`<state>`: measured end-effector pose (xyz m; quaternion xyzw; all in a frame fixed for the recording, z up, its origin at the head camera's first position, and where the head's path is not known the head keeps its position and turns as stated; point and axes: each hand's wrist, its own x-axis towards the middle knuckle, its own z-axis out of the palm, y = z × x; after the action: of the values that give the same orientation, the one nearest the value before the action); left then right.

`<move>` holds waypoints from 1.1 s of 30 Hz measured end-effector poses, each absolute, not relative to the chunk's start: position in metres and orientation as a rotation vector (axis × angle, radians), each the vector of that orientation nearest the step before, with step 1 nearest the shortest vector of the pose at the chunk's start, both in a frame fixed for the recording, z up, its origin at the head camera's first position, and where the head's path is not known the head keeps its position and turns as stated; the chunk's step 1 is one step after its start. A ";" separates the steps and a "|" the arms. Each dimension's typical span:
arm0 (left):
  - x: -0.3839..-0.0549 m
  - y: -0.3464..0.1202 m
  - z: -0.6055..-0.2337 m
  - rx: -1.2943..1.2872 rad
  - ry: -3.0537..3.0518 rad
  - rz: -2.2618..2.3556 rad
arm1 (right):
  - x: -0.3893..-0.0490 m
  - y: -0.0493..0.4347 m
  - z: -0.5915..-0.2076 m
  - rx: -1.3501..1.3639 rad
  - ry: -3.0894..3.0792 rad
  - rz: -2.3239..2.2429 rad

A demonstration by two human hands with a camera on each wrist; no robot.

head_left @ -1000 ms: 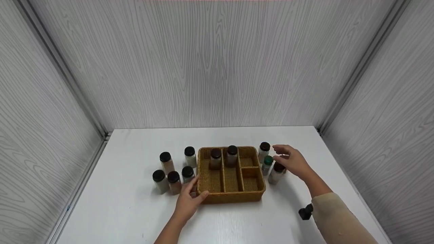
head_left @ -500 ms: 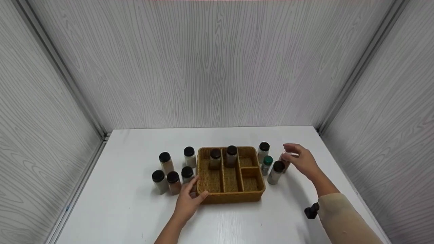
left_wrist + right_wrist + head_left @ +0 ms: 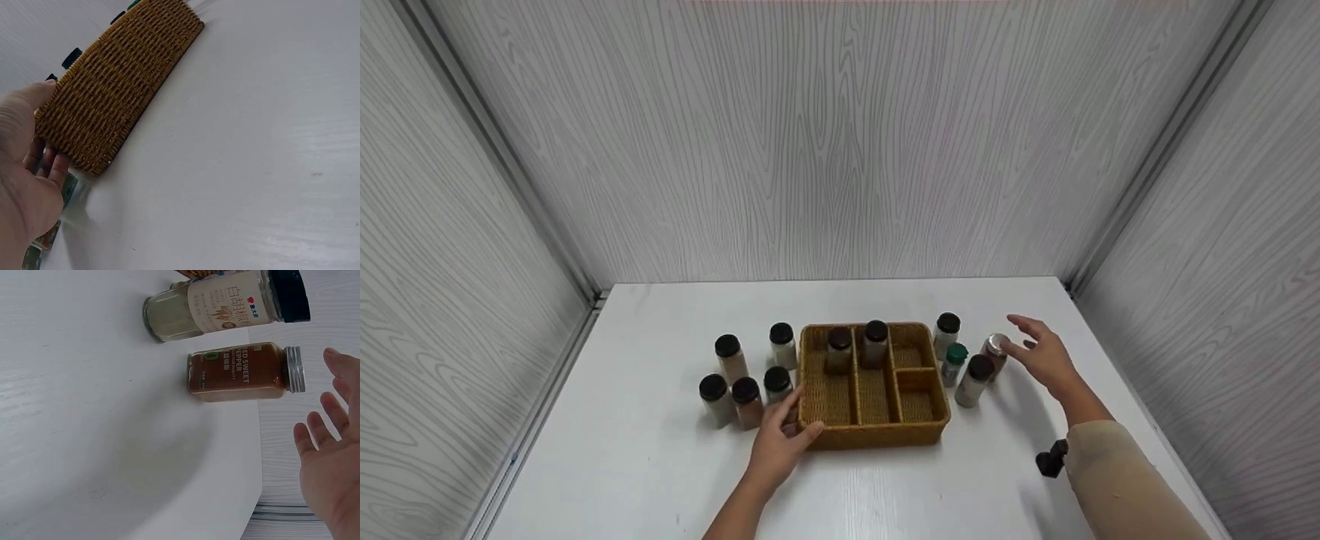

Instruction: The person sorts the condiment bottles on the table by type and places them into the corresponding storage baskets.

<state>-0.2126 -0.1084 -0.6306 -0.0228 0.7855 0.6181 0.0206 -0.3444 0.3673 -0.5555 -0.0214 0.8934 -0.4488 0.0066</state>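
My left hand (image 3: 777,448) grips the front left corner of a brown woven basket (image 3: 877,436), thumb at the rim and fingers against the side wall. Two dark-capped spice jars stand upright in its back left compartments. To the right of the basket, my right hand (image 3: 1044,361) is spread beside a silver-capped jar of red sweet pepper powder (image 3: 236,372), which stands upright on the table. In the right wrist view the fingers are apart from its lid, holding nothing. A black-capped white pepper jar (image 3: 225,305) stands close beside it.
A green-capped jar (image 3: 953,364) and another black-capped jar (image 3: 946,335) stand along the basket's right side. Several black-capped jars, one of them a reddish jar (image 3: 747,403), cluster left of it. Grey wood-grain panels (image 3: 840,150) enclose the white table (image 3: 885,495) at back and sides.
My right hand has moved right, past the black-capped jar to the silver-capped one, whose lid now shows uncovered. The left hand stays on the basket.
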 end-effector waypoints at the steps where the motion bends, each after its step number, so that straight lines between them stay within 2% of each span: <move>1: -0.212 -0.108 -0.630 -0.070 2.438 1.915 | -0.345 0.368 -0.558 -0.067 2.782 -1.399; 22: -0.210 -0.108 -0.627 -0.082 2.398 1.935 | -0.345 0.364 -0.591 -0.041 2.688 -1.317; 33: -0.210 -0.108 -0.627 -0.080 2.378 1.942 | -0.343 0.360 -0.594 -0.030 2.635 -1.364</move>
<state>-0.2100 -0.1083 -0.6269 -0.0261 0.7739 0.6319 0.0350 -0.3434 0.3603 -0.5936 -0.0099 0.8847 -0.4578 0.0871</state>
